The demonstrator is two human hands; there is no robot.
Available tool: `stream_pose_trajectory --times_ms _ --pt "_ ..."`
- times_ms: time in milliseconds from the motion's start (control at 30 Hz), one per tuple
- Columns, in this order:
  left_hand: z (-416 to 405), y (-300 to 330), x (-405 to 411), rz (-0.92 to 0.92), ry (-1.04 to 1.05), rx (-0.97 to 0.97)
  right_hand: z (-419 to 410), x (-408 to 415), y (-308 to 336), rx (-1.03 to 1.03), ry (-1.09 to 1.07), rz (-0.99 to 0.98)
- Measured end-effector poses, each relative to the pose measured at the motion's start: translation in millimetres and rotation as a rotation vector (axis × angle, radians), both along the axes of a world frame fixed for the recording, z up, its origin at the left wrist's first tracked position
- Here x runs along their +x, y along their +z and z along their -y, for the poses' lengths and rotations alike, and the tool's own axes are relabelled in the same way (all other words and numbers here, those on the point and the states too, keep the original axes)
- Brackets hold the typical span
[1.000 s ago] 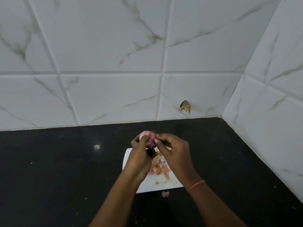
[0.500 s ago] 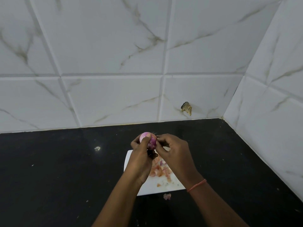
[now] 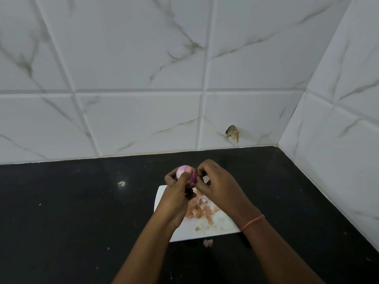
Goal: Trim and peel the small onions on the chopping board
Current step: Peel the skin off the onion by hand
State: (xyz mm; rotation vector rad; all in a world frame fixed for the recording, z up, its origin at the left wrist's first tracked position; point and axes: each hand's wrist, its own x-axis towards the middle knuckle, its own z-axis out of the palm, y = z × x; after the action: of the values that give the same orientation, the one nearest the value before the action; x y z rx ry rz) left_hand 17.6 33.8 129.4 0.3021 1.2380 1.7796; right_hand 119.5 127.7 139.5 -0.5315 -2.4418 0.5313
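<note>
Above the far edge of the white chopping board (image 3: 215, 227), the left hand (image 3: 175, 198) grips a small pink-purple onion (image 3: 187, 176), raised clear of the board. Its thumb lies across the near face of the bulb and its curled fingers (image 3: 169, 179) wrap the far left side, so only the top and right flank of the onion show. The right hand (image 3: 220, 185) comes in from the right, its fingertips (image 3: 200, 171) pinched together right at the onion's upper right edge, where a few fine root hairs stick out; whether they actually nip skin or roots is too small to tell. Those hairs suggest the root end points up and to the right, toward the right hand, with the bulb's long axis tilted that way, though the bulb is nearly round and its other end is hidden in the left palm. Below the hands, the board holds a loose heap of papery orange and pink onion peelings (image 3: 200, 209) near its middle, with smaller scraps scattered toward its near edge. One stray peel piece (image 3: 208, 242) lies on the black countertop (image 3: 71, 212) just off the board's near edge. An orange thread band (image 3: 253, 222) circles the right wrist.
</note>
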Motion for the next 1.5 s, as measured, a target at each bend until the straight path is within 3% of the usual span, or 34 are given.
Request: stream_pose_trajectory --times_ms 233,433,667,1000,1233,1400,1500 --pt "-0.8 8.4 2.2 0.153 -0.016 0.023 -5.1 4.3 6.0 -0.150 -0.062 -0.049" --pt "-0.5 9.8 1.9 0.185 -0.006 0.045 1.1 7.9 7.8 -0.299 -0.022 -0.250" --pt "-0.2 7.5 1.4 0.250 0.037 0.079 12.6 1.4 -5.8 -0.166 -0.072 -0.265" --pt "1.6 3.3 -3.9 0.114 0.011 0.052 4.6 -1.7 -3.3 -0.072 -0.071 -0.060" --pt "5.3 6.6 -8.0 0.112 -0.025 0.048 -1.9 3.9 4.1 -0.242 -0.040 -0.192" --pt "4.4 9.9 -4.9 0.131 0.006 0.059 8.8 3.2 3.6 -0.263 -0.059 -0.378" --pt "5.2 10.8 -3.8 0.166 0.032 0.079 12.9 2.1 2.0 -0.220 -0.028 -0.359"
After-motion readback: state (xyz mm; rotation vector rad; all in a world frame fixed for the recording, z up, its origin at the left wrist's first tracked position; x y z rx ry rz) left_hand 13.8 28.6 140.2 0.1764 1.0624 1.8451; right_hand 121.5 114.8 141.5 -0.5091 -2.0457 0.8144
